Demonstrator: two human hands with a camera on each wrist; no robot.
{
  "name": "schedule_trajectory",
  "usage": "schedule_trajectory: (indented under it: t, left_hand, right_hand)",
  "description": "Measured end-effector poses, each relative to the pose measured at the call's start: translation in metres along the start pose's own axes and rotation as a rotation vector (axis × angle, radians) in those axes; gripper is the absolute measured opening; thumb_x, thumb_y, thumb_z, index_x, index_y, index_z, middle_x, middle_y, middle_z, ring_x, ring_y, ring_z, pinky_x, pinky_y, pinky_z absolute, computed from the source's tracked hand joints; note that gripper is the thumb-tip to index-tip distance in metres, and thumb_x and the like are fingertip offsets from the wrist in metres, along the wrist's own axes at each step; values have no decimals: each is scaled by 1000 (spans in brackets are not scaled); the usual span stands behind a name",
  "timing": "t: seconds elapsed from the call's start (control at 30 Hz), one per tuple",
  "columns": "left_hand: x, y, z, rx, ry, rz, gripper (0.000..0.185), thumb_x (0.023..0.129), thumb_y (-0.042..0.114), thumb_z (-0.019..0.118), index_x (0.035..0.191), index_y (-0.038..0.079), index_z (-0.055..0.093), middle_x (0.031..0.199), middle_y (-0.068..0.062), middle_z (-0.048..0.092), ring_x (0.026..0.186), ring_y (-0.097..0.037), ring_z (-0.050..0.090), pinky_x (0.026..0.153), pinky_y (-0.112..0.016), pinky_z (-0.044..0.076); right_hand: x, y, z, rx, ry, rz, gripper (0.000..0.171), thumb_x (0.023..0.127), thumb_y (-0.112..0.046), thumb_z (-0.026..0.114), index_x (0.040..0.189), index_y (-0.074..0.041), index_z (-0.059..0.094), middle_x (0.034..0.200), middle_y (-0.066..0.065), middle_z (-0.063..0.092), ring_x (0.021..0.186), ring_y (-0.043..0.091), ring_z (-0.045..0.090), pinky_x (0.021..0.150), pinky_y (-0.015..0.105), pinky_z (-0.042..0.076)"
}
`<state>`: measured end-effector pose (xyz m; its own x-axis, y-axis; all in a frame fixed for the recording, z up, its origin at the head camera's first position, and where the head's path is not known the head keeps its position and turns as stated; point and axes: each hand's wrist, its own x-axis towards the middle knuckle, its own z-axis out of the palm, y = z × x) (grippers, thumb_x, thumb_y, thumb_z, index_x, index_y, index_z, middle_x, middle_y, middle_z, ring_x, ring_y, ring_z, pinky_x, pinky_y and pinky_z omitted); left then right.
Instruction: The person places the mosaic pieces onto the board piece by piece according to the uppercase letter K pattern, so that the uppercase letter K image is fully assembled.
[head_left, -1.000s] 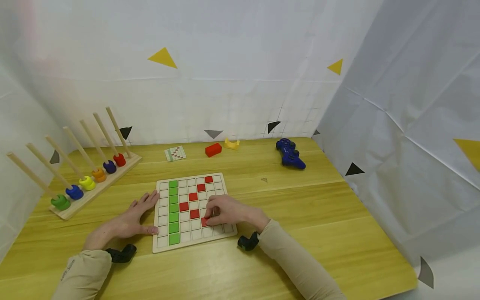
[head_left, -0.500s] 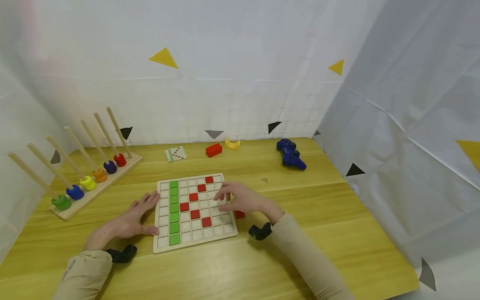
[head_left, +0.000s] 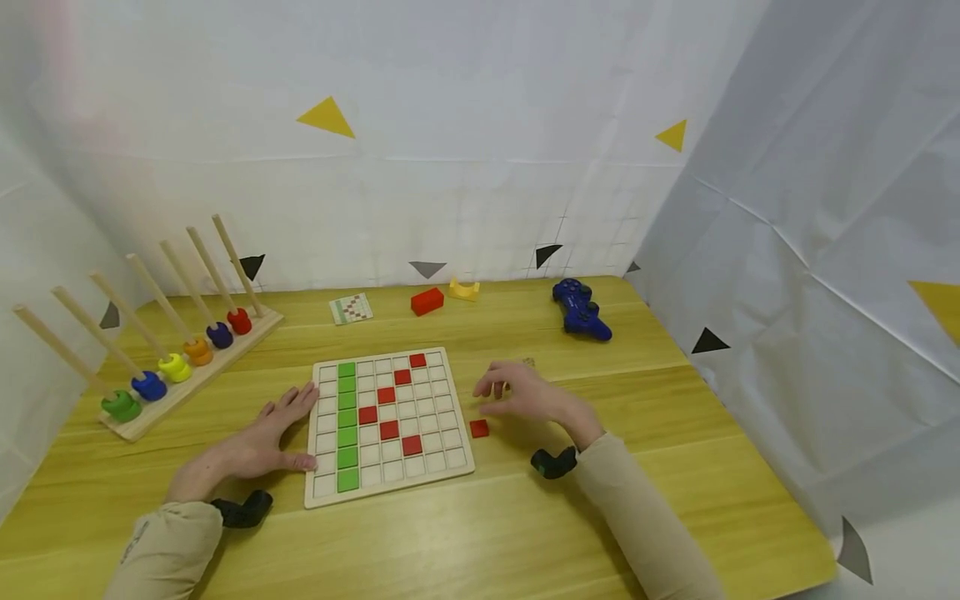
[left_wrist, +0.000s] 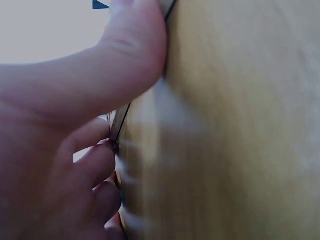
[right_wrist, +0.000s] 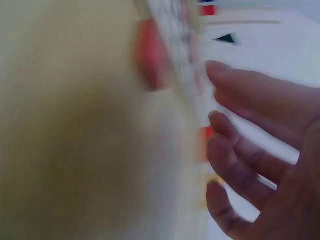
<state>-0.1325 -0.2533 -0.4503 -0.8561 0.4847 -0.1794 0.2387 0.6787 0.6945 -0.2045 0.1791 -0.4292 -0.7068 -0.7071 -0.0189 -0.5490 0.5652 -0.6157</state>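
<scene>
Staged recording booth: marker-dotted white sheets (head_left: 450, 167) around table (head_left: 675, 467).

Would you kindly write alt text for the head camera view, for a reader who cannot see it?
A person's left hand rests against the left edge of a wooden grid board holding green and red tiles, while the right hand hovers beside a loose red tile on the wooden table.

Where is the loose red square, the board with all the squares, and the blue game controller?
loose red square (head_left: 479, 428): head view, middle of its top face.
board (head_left: 381, 494): head view, bare wooden near rim.
blue game controller (head_left: 579, 307): head view, middle of its body.
</scene>
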Motion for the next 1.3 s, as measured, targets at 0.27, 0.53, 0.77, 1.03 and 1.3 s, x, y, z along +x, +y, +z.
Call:
schedule_trajectory:
  t: [0.27,0.53,0.77,1.03,1.3]
  left_hand:
    - [1,-1,-1,21,-2,14,106,84,43,77,158,-3,16,165,-28,2,149,-53,-7,115,-70,-7]
    - [1,-1,-1,8,5,12,106,84,42,77,157,-5,17,164,-30,0,149,-53,-8,115,-70,-8]
    - [1,0,0,6,0,5,105,85,42,77,158,-3,16,165,-28,2,149,-53,-8,116,-70,-7]
    - [0,-2,1,6,0,20,105,85,41,76,158,-4,16,164,-29,2,149,-53,-7,116,-70,-7]
    - [1,-2,1,-7,7,43,104,85,39,77,157,-6,16,163,-31,3,148,-55,-7,115,-71,-7]
  right_hand:
    - [0,7,10,-14,-79,17,27,84,-26,82,106,-14,73,100,1,64,88,16,59,78,29,51]
    - [-2,5,9,9,-110,29,31,80,-28,86,105,-15,73,100,-1,63,87,14,58,77,28,50]
    - [-4,6,8,8,-103,38,26,81,-27,85,102,-16,73,98,0,62,85,15,57,74,25,48]
    - [-4,4,10,9,-107,60,23,80,-25,86,95,-14,73,94,-2,63,83,14,58,73,23,49]
    - [-3,4,12,12,-106,78,22,79,-27,86,90,-14,72,89,-7,64,80,8,59,73,23,51]
